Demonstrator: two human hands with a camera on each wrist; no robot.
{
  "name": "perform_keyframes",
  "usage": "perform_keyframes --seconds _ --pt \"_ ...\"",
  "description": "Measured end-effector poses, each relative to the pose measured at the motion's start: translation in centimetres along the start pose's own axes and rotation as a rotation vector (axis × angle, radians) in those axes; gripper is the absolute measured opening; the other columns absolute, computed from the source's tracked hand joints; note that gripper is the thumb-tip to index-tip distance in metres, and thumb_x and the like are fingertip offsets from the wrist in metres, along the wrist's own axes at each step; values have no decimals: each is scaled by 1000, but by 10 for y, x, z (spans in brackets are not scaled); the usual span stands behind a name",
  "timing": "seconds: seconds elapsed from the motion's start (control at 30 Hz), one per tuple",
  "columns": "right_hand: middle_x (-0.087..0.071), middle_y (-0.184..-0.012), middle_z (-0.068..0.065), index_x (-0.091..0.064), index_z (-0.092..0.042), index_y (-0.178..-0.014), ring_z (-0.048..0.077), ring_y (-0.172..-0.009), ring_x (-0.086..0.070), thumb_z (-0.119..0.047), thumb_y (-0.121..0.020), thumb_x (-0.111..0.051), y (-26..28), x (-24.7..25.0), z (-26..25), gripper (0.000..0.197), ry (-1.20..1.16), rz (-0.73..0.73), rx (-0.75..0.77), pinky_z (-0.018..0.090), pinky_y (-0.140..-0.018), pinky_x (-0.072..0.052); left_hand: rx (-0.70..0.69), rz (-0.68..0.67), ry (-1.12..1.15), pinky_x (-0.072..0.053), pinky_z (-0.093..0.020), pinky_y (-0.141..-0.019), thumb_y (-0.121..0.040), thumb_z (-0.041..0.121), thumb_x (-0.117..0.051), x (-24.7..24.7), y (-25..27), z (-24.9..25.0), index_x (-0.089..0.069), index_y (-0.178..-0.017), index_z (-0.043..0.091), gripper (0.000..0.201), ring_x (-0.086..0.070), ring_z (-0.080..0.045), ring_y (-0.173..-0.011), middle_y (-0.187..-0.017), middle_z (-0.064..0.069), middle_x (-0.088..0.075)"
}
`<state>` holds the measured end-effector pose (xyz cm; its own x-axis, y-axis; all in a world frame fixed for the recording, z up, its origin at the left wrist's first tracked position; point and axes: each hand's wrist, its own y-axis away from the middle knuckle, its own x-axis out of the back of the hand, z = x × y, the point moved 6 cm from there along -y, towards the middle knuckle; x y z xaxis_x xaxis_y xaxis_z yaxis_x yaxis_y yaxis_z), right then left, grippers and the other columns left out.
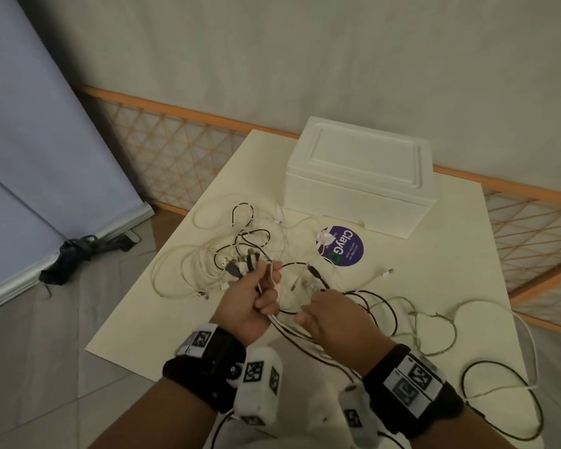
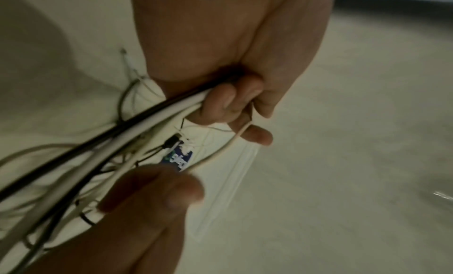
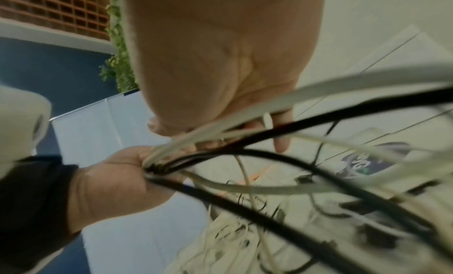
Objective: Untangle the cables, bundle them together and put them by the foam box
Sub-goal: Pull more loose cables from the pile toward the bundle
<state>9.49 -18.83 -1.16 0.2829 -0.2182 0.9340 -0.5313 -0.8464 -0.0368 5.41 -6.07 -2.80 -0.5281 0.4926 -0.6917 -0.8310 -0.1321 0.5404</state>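
1. Over the near half of the cream table (image 1: 402, 241), my left hand (image 1: 253, 303) is curled tight round a gathered run of black and white cables (image 1: 240, 254); the left wrist view shows the fingers (image 2: 228, 102) wrapped over several strands, with one thin white strand passing across a fingertip.

2. Just beside it, my right hand (image 1: 331, 314) meets the same strands. Its fingers look bent toward the bundle, but whether they pinch a strand or only touch it I cannot tell; the right wrist view is blurred by cables crossing close to the lens.

3. From the left fist the held strands run back toward me and to my right, while loose loops spread left across the table and more trail off its near right edge.

4. Beyond the tangle stands the white foam box (image 1: 360, 176), lid on, at the far side; a round purple sticker (image 1: 347, 246) lies between it and my hands.

5. By my reckoning the untangling is still under way. The box lies straight ahead of both hands, slightly nearer the right, so the finished bundle would go forward past the sticker.
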Motion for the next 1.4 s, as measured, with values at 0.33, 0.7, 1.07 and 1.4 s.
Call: perform_keyframes --seconds 0.33,0.7,1.07,1.4 --pt "-39 -59 -5 -28 -25 -56 18 -66 -53 -77 -65 30 84 16 96 79 230 -89 -454 31 -63 -37 -40 75 -19 -24 -15 -30 -101 21 -43 -24 -30 10 -59 -86 13 24 -26 -3 -30 -75 8 -65" --pt "-66 -95 -1 -52 -20 -121 15 -86 -61 -25 -91 -58 32 72 70 31 -221 302 -381 30 -80 -50 -28 -39 -369 -25 -19 -36 -91 6 -58 -72 -41 -42 -71 -90 10 14 -27 -5 -36 -79 0 -66" --pt "-66 -68 -16 -64 -35 -86 0 -67 -61 -62 -79 -44 61 54 101 34 -342 137 -385 25 -63 -49 17 43 -3 -26 -15 -29 -100 18 -45 -76 -74 4 -56 -89 8 17 -26 -4 -30 -95 -7 -75" --pt "-69 -93 -10 -73 -32 -88 15 -91 -65 -19 -68 -66 94 64 152 25 -41 147 -690 23 -82 -49 -18 127 -189 -25 -14 -31 -99 16 -48 -69 -91 -1 -58 -89 10 15 -25 -3 -31 -102 -5 -73"
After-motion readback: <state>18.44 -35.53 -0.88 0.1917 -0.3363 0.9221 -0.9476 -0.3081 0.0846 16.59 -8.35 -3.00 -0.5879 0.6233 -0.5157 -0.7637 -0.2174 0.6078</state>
